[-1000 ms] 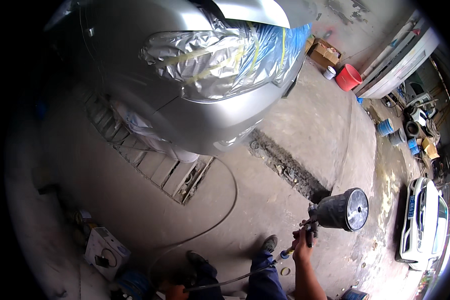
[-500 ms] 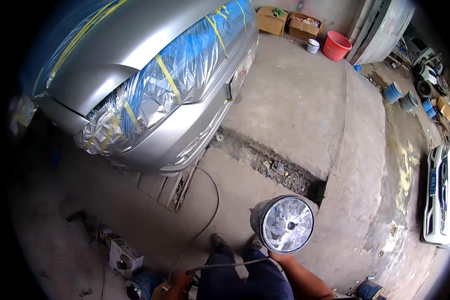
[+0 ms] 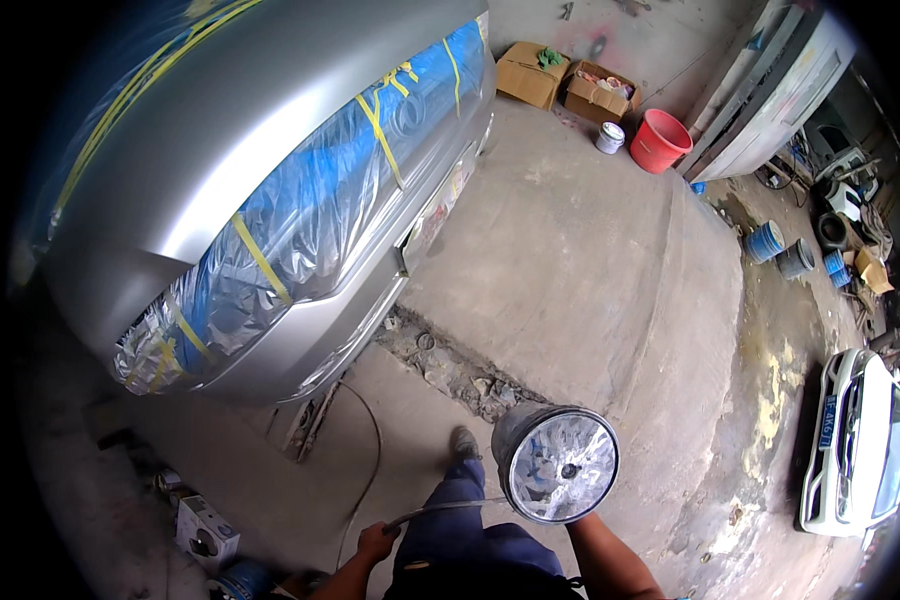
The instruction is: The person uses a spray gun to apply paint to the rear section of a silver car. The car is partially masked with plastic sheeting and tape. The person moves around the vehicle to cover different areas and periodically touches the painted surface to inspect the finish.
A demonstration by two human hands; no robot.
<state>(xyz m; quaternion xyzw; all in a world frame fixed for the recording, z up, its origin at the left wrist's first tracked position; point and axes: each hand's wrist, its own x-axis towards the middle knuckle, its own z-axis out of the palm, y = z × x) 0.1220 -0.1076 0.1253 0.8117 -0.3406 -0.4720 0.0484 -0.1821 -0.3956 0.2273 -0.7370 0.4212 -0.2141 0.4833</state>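
My right hand (image 3: 580, 526) reaches under the paint cup (image 3: 560, 465) of a spray gun at lower center; the cup's round lid hides the gun and my fingers. My left hand (image 3: 376, 542) grips a grey air hose (image 3: 408, 517) left of my legs, which runs toward the gun. Above and to the left stands a silver car (image 3: 220, 110), its openings covered with blue and clear plastic film (image 3: 330, 180) held by yellow tape.
Cardboard boxes (image 3: 530, 76), a red bucket (image 3: 660, 140) and a door stand at the back. Tubs (image 3: 765, 240), scrap parts and a white car (image 3: 850, 440) line the right. A trench (image 3: 450, 372) crosses the floor. A hose (image 3: 375, 435) lies near my feet.
The gun's cup has swung left and turned lid-up over my right hand. My left hand has risen with the hose. My view has turned and the silver car now shows more of its length.
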